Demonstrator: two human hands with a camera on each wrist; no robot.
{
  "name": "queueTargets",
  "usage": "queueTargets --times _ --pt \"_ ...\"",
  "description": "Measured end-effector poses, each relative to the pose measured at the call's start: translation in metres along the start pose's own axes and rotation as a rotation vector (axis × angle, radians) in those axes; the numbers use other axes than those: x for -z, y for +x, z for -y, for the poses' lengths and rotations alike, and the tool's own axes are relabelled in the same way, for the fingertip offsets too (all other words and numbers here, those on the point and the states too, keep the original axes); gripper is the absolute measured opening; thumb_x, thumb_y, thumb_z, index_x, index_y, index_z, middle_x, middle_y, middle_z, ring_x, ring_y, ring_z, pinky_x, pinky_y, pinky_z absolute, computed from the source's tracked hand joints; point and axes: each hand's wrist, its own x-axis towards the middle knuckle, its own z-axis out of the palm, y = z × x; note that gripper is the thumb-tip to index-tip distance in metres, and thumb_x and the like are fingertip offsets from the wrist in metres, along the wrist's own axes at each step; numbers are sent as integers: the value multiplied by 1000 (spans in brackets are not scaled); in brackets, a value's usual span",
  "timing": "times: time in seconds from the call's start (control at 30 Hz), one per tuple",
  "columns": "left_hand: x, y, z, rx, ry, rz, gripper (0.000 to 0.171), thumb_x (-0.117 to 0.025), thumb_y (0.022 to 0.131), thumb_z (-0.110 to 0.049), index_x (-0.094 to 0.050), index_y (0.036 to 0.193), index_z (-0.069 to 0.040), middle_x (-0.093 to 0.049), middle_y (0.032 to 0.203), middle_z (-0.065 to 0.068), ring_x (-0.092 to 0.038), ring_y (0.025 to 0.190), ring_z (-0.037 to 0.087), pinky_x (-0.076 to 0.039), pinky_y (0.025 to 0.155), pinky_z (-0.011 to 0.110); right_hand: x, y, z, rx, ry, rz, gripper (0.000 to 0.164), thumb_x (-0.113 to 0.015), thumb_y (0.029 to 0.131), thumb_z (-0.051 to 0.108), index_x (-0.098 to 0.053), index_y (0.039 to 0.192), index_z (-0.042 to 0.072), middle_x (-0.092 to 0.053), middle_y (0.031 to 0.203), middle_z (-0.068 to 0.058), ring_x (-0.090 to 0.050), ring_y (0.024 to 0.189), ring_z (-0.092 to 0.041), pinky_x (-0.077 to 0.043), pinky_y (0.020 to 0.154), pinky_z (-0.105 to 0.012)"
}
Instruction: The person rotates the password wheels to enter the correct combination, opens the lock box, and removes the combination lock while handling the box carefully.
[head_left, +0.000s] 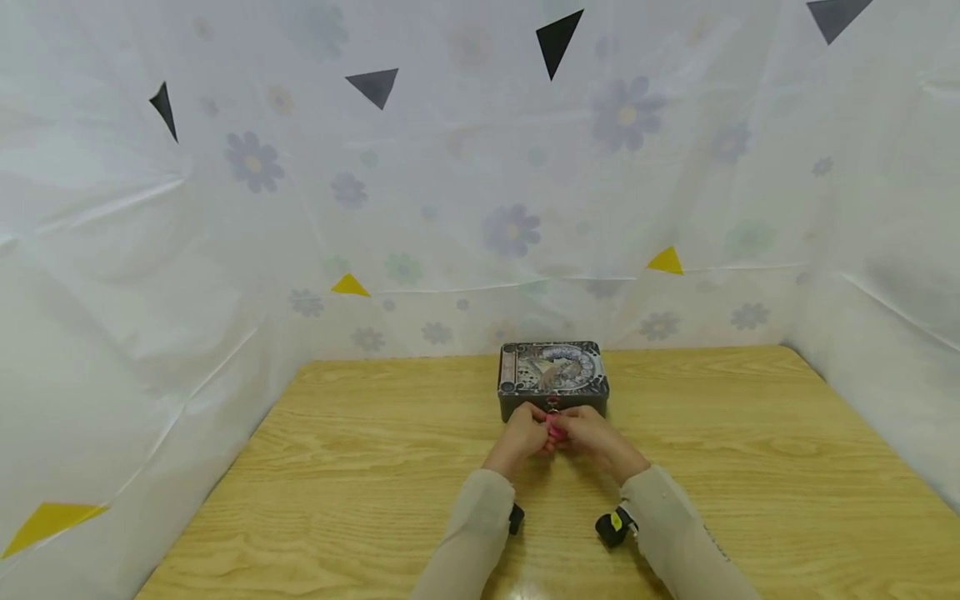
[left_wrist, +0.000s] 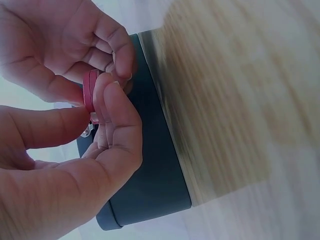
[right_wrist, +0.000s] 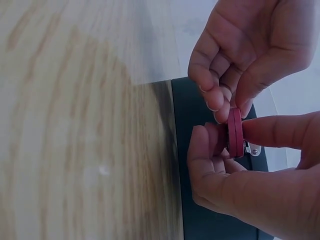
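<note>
White plastic sheeting (head_left: pixel 442 242) wraps the back and both sides of my workspace, printed with pale flowers (head_left: pixel 628 114); black, grey and yellow triangles (head_left: pixel 667 261) sit on it.

Desk (head_left: pixel 360 467): yellow wood grain, rounded far corners, running up to the back sheet.

Two long beige sleeves (head_left: pixel 686 533), mine, come in from the near side.

Tin box (head_left: pixel 553 371): rectangular, dark sides, lid down, ornate framed figure printed on top. Stands flat on the desk toward the far edge, roughly mid-width, one long side facing me.

Left hand (head_left: pixel 527 432) and right hand (head_left: pixel 596 435) meet just in front of that side. Left fingers: curled in, gap only as wide as the part, thumb and fingertips pinching one end of it. Right fingers: same deal, curled, thumb against one face, fingers behind, pinching from the other side. Tips of both hands nearly touch.

Black wrist cameras (head_left: pixel 613 528), one under each forearm.

The part: pink padlock (right_wrist: pixel 235 132), reads red in both wrist views, thin edge-on with a seam down it. Located at the middle of the box front, between my two hands.

Smallest: silver metal clasp (right_wrist: pixel 255 149) with a round rivet, on the box front right beside the padlock.
</note>
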Motion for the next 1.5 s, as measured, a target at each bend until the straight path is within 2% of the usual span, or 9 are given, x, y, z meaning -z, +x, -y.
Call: queueTargets --times 0.17,0.43,0.73,0.9,1.13,1.5 --pt "0 0 -2 6 0 10 4 -51 95 4 -49 92 6 -57 68 11 -63 59 20 -57 60 35 -1 -3 3 -9 -8 4 24 -42 97 -1 -54 106 -19 -59 84 -6 -59 70 -10 -55 72 -27" --pt "-1 0 -2 0 13 -13 4 -52 94 4 -51 91 6 -58 68 12 -65 60 24 -57 60 36 -1 -5 3 0 -19 17 24 -39 98 -1 -54 106 -19 -59 82 -4 -59 70 -9 -55 71 -27" --pt "0 0 -3 13 4 -3 3 -49 95 5 -50 92 6 -56 67 11 -57 54 16 -56 57 33 -1 -2 2 23 -5 3 21 -43 98 3 -60 93 -9 -57 77 0 -57 69 -8 -53 70 -24" --pt "0 1 -3 13 3 -2 4 -49 94 7 -50 91 5 -55 66 10 -56 54 15 -55 56 32 0 -3 3 23 -10 -7 20 -45 97 3 -61 90 -8 -59 76 -1 -57 69 -8 -53 70 -25" --pt "-1 1 -2 22 11 0 3 -49 94 7 -50 91 5 -55 68 10 -57 55 16 -56 56 32 -1 -5 3 11 3 -1 20 -45 96 1 -58 96 -12 -59 81 -4 -58 70 -10 -54 70 -26" --pt "-1 0 -2 19 12 -3 4 -50 94 5 -49 92 8 -55 70 11 -59 55 18 -56 57 32 1 -1 -2 8 28 20 22 -42 96 0 -57 100 -15 -59 78 -3 -59 68 -9 -54 67 -24"
